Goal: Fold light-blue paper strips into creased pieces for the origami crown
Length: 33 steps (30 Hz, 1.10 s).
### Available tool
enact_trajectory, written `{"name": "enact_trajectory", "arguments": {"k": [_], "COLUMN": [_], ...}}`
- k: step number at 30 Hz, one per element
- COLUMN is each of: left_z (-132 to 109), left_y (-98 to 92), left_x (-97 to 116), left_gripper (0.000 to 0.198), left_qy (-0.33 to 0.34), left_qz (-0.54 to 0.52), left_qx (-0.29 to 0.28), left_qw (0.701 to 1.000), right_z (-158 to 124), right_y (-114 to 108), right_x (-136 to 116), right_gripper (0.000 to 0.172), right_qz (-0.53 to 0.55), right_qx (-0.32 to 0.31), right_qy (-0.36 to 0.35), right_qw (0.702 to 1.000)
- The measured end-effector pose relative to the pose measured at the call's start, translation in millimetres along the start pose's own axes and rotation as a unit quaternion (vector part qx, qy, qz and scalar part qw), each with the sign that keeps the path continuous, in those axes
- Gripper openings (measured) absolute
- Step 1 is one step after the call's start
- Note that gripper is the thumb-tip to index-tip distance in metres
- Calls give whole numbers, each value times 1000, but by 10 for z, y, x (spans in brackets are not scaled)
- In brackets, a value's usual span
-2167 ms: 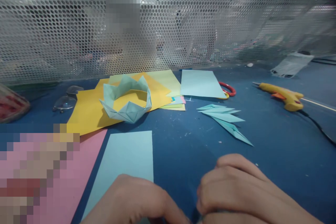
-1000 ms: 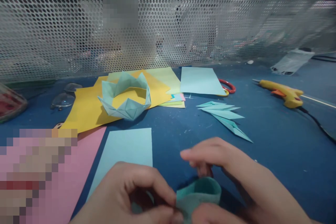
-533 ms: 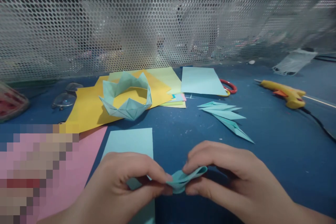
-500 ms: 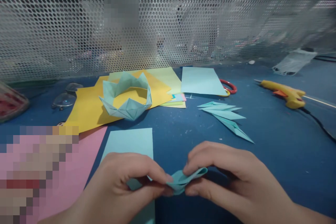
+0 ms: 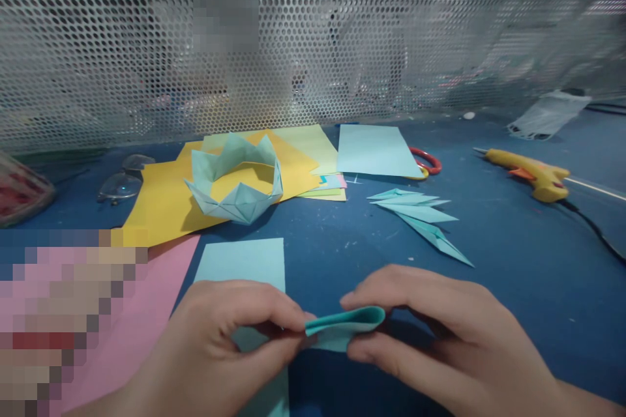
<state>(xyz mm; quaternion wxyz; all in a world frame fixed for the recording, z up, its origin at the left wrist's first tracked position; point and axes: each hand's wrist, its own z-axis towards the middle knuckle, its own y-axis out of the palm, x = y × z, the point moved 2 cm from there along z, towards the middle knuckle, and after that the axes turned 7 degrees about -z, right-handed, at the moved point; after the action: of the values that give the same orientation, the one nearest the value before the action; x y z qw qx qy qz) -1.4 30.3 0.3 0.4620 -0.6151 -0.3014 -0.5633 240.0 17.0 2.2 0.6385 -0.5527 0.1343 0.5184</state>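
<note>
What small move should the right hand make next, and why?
Probably press the folded light-blue paper flat with the right hand: its right end bows open in a loop, while the left hand pinches the other end.

Left hand (image 5: 229, 332): thumb and index pinched together, tips toward right hand (image 5: 440, 332). Right: thumb (image 5: 364, 346) below index (image 5: 364, 290), tips spaced apart, loose C facing left hand. Both wrists (image 5: 548, 378) low, outboard of the fingers.

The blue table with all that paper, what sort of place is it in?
Probably a craft workspace: the left hand pinches a folded blue-green paper, a pointed paper ring stands on yellow paper, and a yellow glue gun lies off to the right.
</note>
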Motion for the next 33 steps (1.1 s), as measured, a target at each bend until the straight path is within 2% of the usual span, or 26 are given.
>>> {"name": "enact_trajectory", "arguments": {"k": [3,8,10,16,19,23,26,27,30,33], "left_z": [25,9,-32,-52,8,40,27,23,21,21], "left_y": [-41,-34,-8,56,31,-8,7,16,34,47], "left_x": [40,34,-4,-44,-18,8,5,0,-18,-32], "left_gripper": [23,19,19,16,13,13,9,10,21,28], "left_qy": [-17,-15,-23,-108,-131,-152,-153,-155,-166,-168], "left_qz": [23,11,0,-38,-37,-28,-38,-37,-31,-28], "left_qx": [-2,16,23,42,25,17,15,16,30,40], "left_qw": [1000,1000,999,993,990,988,987,987,985,985], "right_z": [-19,-8,-8,9,38,35,36,41,55,35], "right_y": [-18,-46,-29,33,56,65,70,81,96,96], "right_x": [27,35,26,31,54,70,66,64,53,62], "right_gripper": [18,15,17,13,8,21,19,17,22,33], "right_qz": [-8,83,114,125,119,87,93,97,66,26], "right_qx": [-4,80,88,88,61,43,35,13,-15,12], "right_qy": [16,76,109,187,181,168,178,184,155,104], "right_qw": [1000,990,984,970,974,981,979,978,986,994]}}
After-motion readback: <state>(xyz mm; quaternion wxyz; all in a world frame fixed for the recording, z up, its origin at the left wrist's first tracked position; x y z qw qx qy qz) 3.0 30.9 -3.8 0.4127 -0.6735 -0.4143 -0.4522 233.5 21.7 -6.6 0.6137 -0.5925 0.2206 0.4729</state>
